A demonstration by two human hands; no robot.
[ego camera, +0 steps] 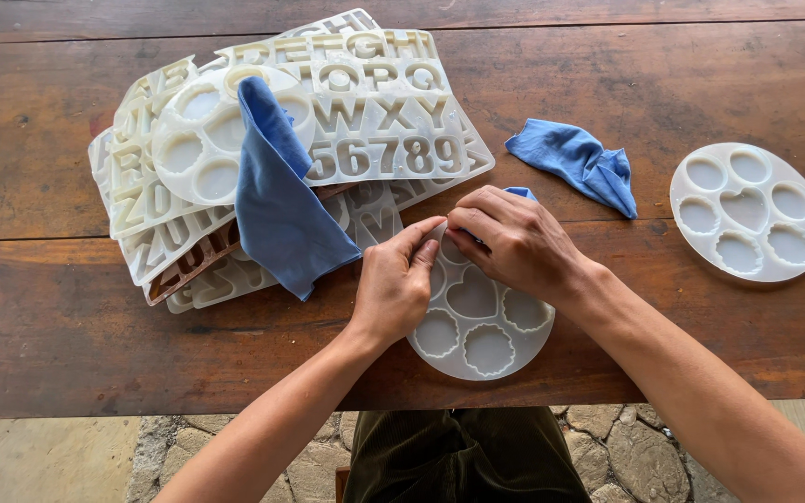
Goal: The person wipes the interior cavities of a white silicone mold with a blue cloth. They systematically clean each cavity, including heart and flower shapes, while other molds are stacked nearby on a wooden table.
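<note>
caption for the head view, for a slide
Both hands, left and right, press a blue cloth on a round mould beside stacked letter moulds.

Three round moulds (482,326), three blue cloths (277,196), one stack of letter moulds (375,112)

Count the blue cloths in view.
3: one draped over the mould pile, one crumpled on the table at right, one mostly hidden under the right hand. More may be buried.
</note>
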